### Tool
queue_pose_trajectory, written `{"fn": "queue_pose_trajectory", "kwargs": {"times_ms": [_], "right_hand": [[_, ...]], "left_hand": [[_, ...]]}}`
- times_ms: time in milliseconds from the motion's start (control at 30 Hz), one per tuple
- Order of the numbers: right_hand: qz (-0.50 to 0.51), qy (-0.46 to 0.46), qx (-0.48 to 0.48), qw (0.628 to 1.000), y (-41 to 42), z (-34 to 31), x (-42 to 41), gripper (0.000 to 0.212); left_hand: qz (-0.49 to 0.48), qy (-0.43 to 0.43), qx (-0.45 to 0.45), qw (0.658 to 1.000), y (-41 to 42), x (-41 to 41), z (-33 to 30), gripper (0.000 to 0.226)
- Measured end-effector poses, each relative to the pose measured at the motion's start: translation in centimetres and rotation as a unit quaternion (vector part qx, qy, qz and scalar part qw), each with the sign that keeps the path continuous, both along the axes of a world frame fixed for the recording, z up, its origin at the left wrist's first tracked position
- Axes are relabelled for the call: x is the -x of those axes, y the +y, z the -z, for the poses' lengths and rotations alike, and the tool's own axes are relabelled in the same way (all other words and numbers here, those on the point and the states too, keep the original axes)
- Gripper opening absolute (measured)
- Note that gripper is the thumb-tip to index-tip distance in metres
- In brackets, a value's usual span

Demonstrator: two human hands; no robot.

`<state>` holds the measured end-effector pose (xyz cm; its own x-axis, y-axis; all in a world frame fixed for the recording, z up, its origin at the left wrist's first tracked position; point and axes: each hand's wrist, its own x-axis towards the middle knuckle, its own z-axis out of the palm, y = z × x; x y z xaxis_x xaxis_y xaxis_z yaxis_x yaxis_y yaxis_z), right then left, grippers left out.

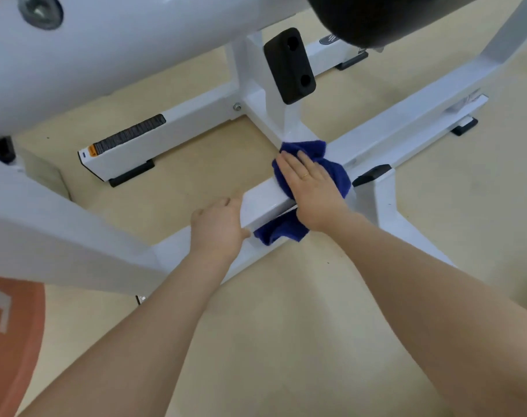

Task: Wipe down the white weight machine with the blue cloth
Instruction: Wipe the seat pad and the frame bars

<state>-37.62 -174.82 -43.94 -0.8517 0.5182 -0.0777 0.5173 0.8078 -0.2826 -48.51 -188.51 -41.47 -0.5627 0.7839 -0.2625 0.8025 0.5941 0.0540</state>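
My right hand (311, 188) presses the blue cloth (331, 167) flat, fingers (289, 164) straight and together, onto the white weight machine (262, 203) base bar; my left hand (217, 227) curls around that bar

Floor (286, 341) is pale beige, smooth, matte, w/ a few small dark specks. Bottom left corner: an orange-red curved patch (12, 341) on the floor w/ part of a white letter shape on it, cut off by the frame edge. Light is soft & even, prob. from overhead; faint shadows only, no hard edges. No walls or windows in view; shot looks straight down at floor level
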Motion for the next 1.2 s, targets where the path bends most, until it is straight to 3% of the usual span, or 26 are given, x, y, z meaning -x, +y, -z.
{"fn": "queue_pose_trajectory", "kwargs": {"times_ms": [67, 133, 233, 333, 400, 567, 767, 833, 900, 1033, 1200], "right_hand": [[0.061, 0.010, -0.014, 0.998, -0.9, 0.2, 0.2, 0.081], [0.053, 0.020, -0.013, 0.998, -3.1, -0.1, 0.7, 0.079], [-0.079, 0.023, -0.010, 0.997, -7.7, -0.2, 1.5, 0.075], [-0.215, 0.006, -0.028, 0.976, -7.7, -0.1, 1.8, 0.077], [-0.223, 0.005, -0.003, 0.975, -5.2, -0.4, 1.5, 0.082], [-0.027, 0.009, -0.045, 0.999, -8.6, 0.5, 2.0, 0.075], [-0.212, 0.052, -0.052, 0.974, -16.5, 0.8, 6.2, 0.071], [-0.270, 0.066, -0.063, 0.959, -14.6, 0.7, 6.1, 0.080], [-0.219, 0.085, -0.096, 0.967, -11.8, 1.0, 5.1, 0.084], [-0.012, -0.007, -0.059, 0.998, -12.0, 0.8, 3.5, 0.078], [-0.131, 0.030, -0.100, 0.986, -18.9, 0.8, 7.5, 0.070]], "left_hand": [[-0.009, -0.071, -0.015, 0.997, -1.1, -0.7, -0.4, 0.078], [-0.025, -0.114, -0.110, 0.987, -2.8, -1.8, -0.8, 0.075], [-0.060, -0.129, -0.280, 0.949, -6.4, -3.8, -1.3, 0.060], [-0.065, -0.135, -0.361, 0.920, -9.9, -4.9, -1.5, 0.038], [-0.087, -0.136, -0.383, 0.910, -11.8, -4.8, -1.8, 0.027], [-0.189, -0.145, -0.409, 0.881, -15.2, -4.0, -2.0, 0.010], [-0.403, -0.139, -0.406, 0.809, -17.2, -3.2, -1.0, 0.020], [-0.408, -0.166, -0.411, 0.798, -16.8, -2.9, -1.1, 0.044], [-0.375, -0.209, -0.423, 0.798, -16.2, -2.4, -0.9, 0.065], [-0.365, -0.215, -0.458, 0.781, -15.7, -1.4, 0.0, 0.056], [-0.361, -0.202, -0.463, 0.784, -16.6, -0.2, 0.4, 0.044]]}}
